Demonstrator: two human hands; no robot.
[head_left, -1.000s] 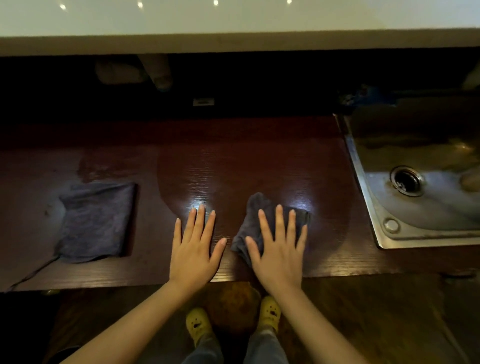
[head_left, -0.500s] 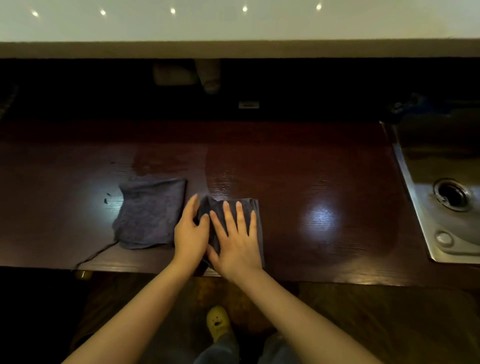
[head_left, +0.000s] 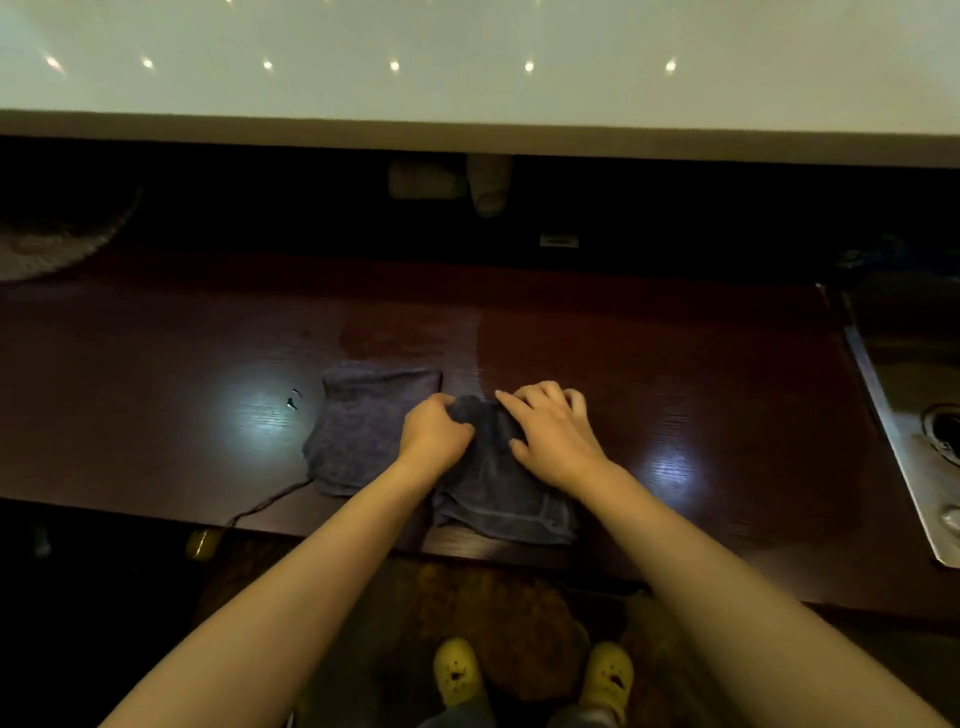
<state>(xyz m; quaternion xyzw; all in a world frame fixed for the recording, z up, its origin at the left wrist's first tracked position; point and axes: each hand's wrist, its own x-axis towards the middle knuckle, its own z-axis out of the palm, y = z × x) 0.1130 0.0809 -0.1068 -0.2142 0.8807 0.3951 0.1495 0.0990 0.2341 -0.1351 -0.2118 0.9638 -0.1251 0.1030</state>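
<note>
Fingers flat before now curl: left hand (head_left: 434, 434) and right hand (head_left: 553, 441) grip the far edge of a soft, rumpled, hemmed dark grey cloth (head_left: 498, 493) at the near edge of a glossy wood-grain counter (head_left: 701, 389), just beside a folded second cloth (head_left: 363, 431).

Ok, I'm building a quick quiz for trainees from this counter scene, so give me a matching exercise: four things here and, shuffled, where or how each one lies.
Things:
1. crumpled cloth
2. flat cloth
3. sink
4. yellow shoes

Places or states:
A. below the front edge of the counter
B. set into the counter, far right
C. bunched at its far end, mid-counter
D. spread out, just left of the other cloth

Pairs: 1-C, 2-D, 3-B, 4-A
</note>
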